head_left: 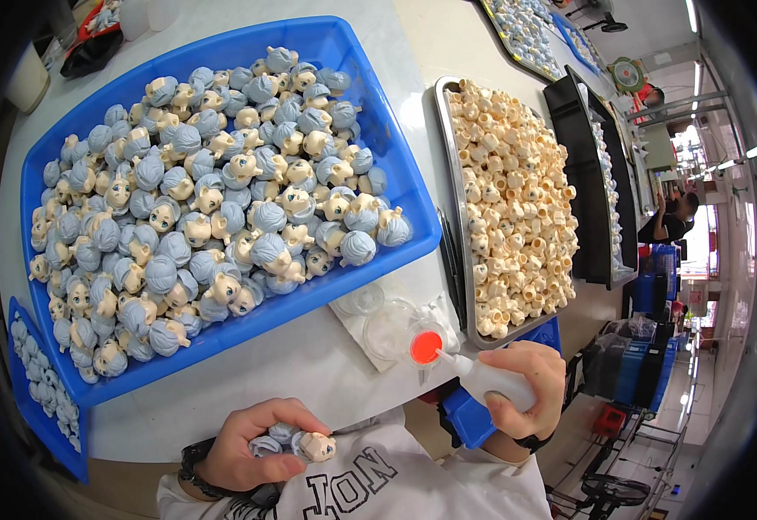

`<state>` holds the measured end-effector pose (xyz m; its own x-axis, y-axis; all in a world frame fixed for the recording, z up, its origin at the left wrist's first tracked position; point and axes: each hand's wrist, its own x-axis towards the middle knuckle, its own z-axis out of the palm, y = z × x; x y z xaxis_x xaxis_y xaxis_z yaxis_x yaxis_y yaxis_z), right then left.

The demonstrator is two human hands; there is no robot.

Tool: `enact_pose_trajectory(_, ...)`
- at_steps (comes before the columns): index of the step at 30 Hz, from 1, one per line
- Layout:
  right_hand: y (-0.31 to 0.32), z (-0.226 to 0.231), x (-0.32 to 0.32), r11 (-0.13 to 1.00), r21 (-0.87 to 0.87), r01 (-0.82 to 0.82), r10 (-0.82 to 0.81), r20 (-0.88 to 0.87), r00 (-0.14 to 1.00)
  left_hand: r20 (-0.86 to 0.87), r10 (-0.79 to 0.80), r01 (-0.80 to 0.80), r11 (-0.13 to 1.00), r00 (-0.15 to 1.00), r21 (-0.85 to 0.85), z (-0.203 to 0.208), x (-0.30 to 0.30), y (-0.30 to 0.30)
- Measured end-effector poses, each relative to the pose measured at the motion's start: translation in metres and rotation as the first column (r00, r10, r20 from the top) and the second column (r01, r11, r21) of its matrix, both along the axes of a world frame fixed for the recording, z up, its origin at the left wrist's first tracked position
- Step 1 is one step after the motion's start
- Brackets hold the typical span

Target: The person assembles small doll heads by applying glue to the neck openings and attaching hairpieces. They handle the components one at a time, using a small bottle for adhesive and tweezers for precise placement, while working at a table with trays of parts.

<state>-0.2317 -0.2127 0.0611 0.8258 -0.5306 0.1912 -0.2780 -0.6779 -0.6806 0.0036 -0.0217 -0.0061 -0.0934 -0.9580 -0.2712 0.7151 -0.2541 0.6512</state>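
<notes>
Near the front edge of the table, my left hand (253, 446) is closed round a small doll head (318, 445) with a cream face. Pale blue-grey hair pieces (281, 433) show between its fingers; whether they are joined to the head I cannot tell. A white squeeze bottle (498, 383) is gripped in my right hand (535, 386), tilted with its thin nozzle pointing left. The nozzle tip is close to a small clear container with a bright red-orange round surface (426, 347); touching or apart, I cannot tell.
A large blue tray (387, 113) of blue-haired doll heads fills the left. Right of it stands a metal tray (448, 121) of cream face parts, with dark thin tools (450, 260) alongside. Clear round dishes (387, 329) lie between. Beyond are a black bin (580, 251) and another person (669, 221).
</notes>
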Motion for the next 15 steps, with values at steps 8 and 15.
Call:
enact_pose_trajectory(8, -0.0001, 0.001, 0.0006, 1.0, -0.001, -0.023, 0.023, -0.015, 1.0, -0.058, -0.023, 0.022, 0.999, 0.998, -0.023, -0.005, 0.0021, 0.0042)
enact_pose_trajectory(15, 0.0012, 0.001, -0.0004, 1.0, -0.006, -0.011, 0.011, -0.01, 1.0, -0.07, -0.031, 0.028, 0.999, 0.997, -0.03, -0.0052, 0.0022, 0.0047)
